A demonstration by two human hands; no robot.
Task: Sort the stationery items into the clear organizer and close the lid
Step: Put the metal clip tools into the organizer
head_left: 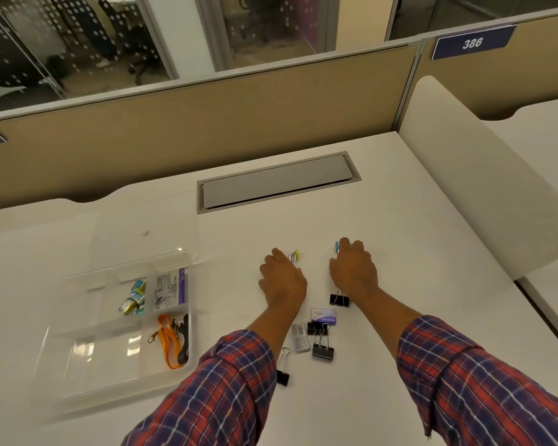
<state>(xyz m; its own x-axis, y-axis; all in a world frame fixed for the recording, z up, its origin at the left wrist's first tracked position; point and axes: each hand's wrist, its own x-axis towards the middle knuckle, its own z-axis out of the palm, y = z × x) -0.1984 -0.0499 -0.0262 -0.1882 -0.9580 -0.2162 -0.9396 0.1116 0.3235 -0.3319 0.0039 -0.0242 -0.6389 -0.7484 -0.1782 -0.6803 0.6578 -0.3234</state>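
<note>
The clear organizer point(78, 375) lies open at the left of the white desk, its lid point(120, 226) tilted back behind it. Inside are small staple boxes point(134, 297), a white and purple packet point(169, 288) and an orange lanyard point(169, 341). My left hand point(282, 278) rests over a yellow-tipped small stapler point(293, 256), fingers curled on it. My right hand point(353, 270) covers a blue item point(337, 246), mostly hidden. Several black binder clips point(322, 349) and two small boxes point(323, 317) lie between my forearms.
A grey cable hatch point(277, 181) is set in the desk behind my hands. A tan partition point(174, 133) closes the far side and a white divider panel point(480, 188) stands at the right. A small white disc point(145, 233) lies near the lid.
</note>
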